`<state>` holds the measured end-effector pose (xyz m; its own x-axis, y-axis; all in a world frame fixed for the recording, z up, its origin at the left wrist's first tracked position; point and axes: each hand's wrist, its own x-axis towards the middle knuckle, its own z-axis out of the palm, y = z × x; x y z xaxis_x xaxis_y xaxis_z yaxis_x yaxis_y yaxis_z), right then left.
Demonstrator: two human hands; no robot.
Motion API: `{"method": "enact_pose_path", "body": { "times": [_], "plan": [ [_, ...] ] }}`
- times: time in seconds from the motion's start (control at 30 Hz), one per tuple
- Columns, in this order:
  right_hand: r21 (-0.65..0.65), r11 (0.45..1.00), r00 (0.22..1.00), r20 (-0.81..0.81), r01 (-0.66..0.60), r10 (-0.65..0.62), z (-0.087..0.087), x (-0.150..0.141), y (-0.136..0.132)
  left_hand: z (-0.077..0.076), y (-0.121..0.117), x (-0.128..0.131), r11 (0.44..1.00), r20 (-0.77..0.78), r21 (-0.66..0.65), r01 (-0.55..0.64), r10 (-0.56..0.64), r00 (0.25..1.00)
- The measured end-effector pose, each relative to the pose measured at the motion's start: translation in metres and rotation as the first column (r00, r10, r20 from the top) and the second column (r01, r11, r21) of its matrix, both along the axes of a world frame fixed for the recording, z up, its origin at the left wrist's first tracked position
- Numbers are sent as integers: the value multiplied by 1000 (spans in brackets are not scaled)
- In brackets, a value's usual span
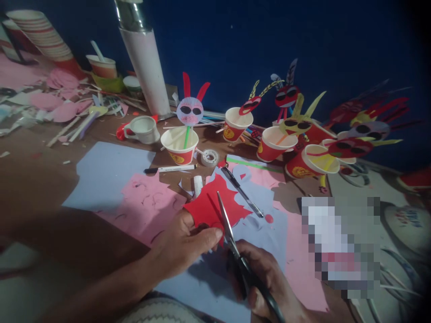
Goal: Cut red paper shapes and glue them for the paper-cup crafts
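A jagged piece of red paper (208,204) is pinched in my left hand (191,237), with the thumb on top and the other fingers partly hidden beneath. My right hand (269,278) grips black-handled scissors (229,226), whose metal blades point up and away across the red paper. The blades look close together. Under both hands lie sheets of pale blue paper (198,287). Just beyond the red paper are a black pen (242,190) and a white glue stick (198,185).
Paper cups with decorated paper faces, one a red-eared face (190,110), line the back. Nearby are a mug (143,130), a tape roll (209,157), a marker (171,169) and a tall white flask (144,67). Pink scraps (63,107) and stacked cups (43,33) are at left.
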<state>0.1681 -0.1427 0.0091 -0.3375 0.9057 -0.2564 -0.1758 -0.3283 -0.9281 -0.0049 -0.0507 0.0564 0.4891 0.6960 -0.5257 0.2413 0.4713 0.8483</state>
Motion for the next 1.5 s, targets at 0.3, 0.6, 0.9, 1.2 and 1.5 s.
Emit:
{"method": "enact_pose_path", "body": {
  "times": [0.3,0.6,0.9,1.2,1.5],
  "plan": [
    [8,999,998,57,-39,39,-2,0,-2,8,-1,5,996,-66,7,-91,91,994],
    [-35,999,1000,6,-27,27,5,-1,2,4,1,1,1000,-96,-11,-4,3,995],
    [-53,999,999,-40,8,-10,1,0,-3,4,4,-1,1000,-63,-23,16,-17,998],
    [-53,998,999,-25,31,-33,0,-1,-2,-8,3,-5,999,-14,-45,-27,27,1000],
    [-48,997,995,-67,64,-67,3,-2,1,-12,1,-5,996,4,83,-20,20,1000]
  ]
}}
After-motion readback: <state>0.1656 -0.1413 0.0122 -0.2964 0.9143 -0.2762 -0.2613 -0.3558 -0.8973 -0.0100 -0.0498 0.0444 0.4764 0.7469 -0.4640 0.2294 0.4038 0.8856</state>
